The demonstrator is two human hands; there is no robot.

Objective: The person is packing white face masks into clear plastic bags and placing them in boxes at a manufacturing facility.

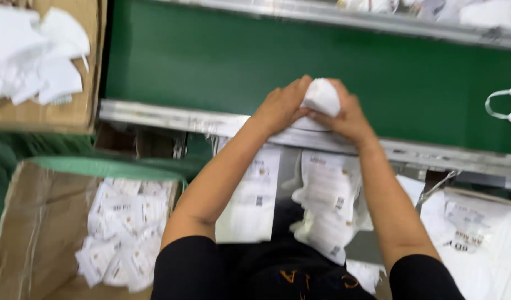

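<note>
1. Head view: the left hand [280, 108] and right hand [347, 116] both clenched around a white folded fabric mask [322, 97] at the near metal edge of the green conveyor belt [211, 61].
2. It looked light, soft and crushable, best pinched at its folded edges.

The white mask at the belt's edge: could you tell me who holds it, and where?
Both hands, left hand and right hand, hold the white mask by its lower sides.

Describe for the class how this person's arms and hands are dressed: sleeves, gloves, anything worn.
Both hands, left hand and right hand, are bare, with no gloves; no rings or watch show. The forearms are bare too. Short black sleeves end near the elbows. The black top shows some orange marking at the bottom edge.
</note>
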